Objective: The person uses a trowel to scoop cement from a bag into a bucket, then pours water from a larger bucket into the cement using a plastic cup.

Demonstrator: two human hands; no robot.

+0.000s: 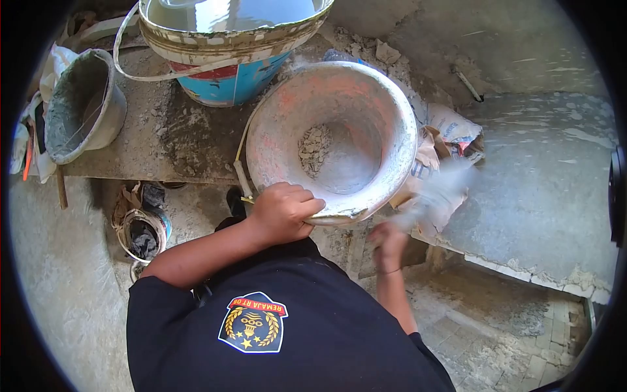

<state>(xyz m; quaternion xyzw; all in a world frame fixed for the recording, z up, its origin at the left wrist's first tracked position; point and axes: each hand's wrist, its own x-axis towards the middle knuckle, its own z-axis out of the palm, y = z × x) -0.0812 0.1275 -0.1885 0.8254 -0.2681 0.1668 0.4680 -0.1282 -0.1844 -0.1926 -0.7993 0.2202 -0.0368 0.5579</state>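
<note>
A wide bucket [268, 153], crusted with grey cement over orange, tilts so that its mouth faces me. Crumbly grey material [315, 151] lies at the bottom of it. My left hand [282, 210] is closed over the near rim, thumb and knuckles on top. To the right of the bucket, my right hand [390, 245] is curled at the lower end of a grey tool [441, 189]. Motion smears that tool into a pale streak, so I cannot tell its kind.
A large blue and white bucket of water [238, 81] stands behind on the ledge. At left is a cement-coated tub [108, 121]; below it, a small pail [157, 225] on the floor. Torn paper sacks [450, 127] lie by the grey concrete slab [542, 196] at right.
</note>
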